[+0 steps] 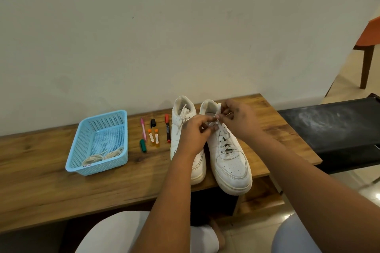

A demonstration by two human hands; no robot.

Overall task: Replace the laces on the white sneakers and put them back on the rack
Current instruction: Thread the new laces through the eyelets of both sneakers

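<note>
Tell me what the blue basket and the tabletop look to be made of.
Blue basket: likely moulded plastic, matte, judging by its even perforated mesh walls and solid rim. Tabletop: wood or wood-look laminate, smooth with brown grain and knots; which one cannot be told.

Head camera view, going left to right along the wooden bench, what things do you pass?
Blue basket → green marker → two orange-capped tubes → red marker → left sneaker → right sneaker.

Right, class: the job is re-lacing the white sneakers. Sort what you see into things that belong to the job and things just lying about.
Belongs to the job:
right sneaker, its lace pinched by both hands
left sneaker
blue basket with coiled laces

Just lying about:
markers
small orange-capped tubes
orange chair
</note>
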